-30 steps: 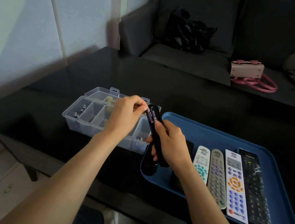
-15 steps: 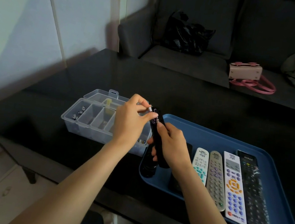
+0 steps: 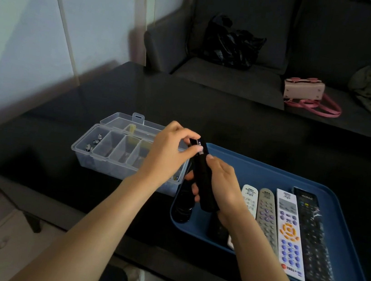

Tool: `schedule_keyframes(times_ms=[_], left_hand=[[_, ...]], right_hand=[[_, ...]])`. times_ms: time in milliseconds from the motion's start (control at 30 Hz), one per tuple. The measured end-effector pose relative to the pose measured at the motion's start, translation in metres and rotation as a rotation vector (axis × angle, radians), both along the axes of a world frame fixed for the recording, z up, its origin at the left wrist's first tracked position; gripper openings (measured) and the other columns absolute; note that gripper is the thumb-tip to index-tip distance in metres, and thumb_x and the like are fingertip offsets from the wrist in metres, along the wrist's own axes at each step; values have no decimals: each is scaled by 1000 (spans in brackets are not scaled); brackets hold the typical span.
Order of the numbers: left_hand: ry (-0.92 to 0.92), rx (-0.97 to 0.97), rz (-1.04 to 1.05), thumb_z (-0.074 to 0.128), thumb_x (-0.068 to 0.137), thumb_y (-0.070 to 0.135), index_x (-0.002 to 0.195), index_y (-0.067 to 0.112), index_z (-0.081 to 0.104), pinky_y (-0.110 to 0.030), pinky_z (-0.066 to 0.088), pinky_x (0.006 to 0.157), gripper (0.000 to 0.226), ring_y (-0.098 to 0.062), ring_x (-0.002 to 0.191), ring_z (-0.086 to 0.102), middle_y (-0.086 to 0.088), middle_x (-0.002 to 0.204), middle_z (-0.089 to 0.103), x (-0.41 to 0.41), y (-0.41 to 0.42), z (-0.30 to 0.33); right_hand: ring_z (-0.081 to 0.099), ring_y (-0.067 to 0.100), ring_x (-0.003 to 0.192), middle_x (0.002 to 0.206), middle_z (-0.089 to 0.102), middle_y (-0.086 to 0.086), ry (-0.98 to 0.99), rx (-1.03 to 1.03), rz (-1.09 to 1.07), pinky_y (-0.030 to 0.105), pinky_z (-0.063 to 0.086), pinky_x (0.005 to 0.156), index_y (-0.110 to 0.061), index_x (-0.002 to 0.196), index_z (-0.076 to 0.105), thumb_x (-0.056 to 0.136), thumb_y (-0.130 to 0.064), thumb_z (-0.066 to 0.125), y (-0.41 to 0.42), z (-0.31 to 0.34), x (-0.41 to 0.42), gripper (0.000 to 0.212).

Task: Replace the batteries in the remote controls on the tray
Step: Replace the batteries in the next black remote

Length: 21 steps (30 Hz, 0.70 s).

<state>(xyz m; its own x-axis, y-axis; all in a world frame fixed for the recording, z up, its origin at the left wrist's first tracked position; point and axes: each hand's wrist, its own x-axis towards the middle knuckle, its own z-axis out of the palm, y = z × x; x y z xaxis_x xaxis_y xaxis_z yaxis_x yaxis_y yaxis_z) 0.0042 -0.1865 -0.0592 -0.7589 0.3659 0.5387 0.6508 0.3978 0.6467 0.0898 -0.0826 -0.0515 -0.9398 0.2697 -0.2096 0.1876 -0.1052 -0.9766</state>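
Behind our glossy black table [image 3: 241, 124] sits a dark grey sofa [image 3: 236, 78] with a black plastic bag [image 3: 229, 44] and a pink handbag [image 3: 304, 90] on its seat. We hold a black remote [image 3: 203, 178] tilted above the blue tray's [image 3: 265, 173] left end, our right hand [image 3: 223, 188] wrapped around its body, our left hand's [image 3: 168, 157] fingertips pinched at its open top. Four remotes [image 3: 287, 226] lie in the tray; a clear compartment box [image 3: 118, 152] stands beside it.
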Motion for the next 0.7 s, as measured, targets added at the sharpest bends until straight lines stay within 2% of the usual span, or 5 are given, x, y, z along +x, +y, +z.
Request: schedule_keyframes(times_ms=[167,333,467,567,700], left_hand=[[31,-24,-31,74,75,21,106,8,68,0,32,63,34,18,67,45,4,84,51,0,-1,2],[51,-100,-68,72,78,19,114,9,65,1,31,64,37,10,60,43,1,86,56,-1,-4,2],[86,-128,-140,69,80,15,116,6,63,3,32,66,37,20,69,47,-2,86,59,-1,-7,1],[34,-99,-94,70,80,19,113,9,65,0,34,65,35,14,65,47,5,86,56,-1,-5,2],[-105,62,1,72,78,18,97,13,68,-6,39,63,21,5,63,52,13,78,57,-4,-3,0]], right_hand=[[52,18,49,69,65,9,13,63,-3,27,45,42,-1,106,55,104,-24,31,-1,-1,1,33],[52,20,49,72,64,11,14,144,-20,29,45,42,0,104,55,103,-23,32,0,-4,0,33],[53,20,48,72,64,11,13,189,-32,29,45,41,0,102,55,103,-24,32,-1,-6,-1,33],[53,21,48,71,64,10,20,212,-38,29,45,41,2,101,54,102,-24,32,-2,-6,-1,33],[54,20,47,72,66,9,31,248,-19,30,47,43,-1,98,55,102,-26,34,-4,-6,-1,32]])
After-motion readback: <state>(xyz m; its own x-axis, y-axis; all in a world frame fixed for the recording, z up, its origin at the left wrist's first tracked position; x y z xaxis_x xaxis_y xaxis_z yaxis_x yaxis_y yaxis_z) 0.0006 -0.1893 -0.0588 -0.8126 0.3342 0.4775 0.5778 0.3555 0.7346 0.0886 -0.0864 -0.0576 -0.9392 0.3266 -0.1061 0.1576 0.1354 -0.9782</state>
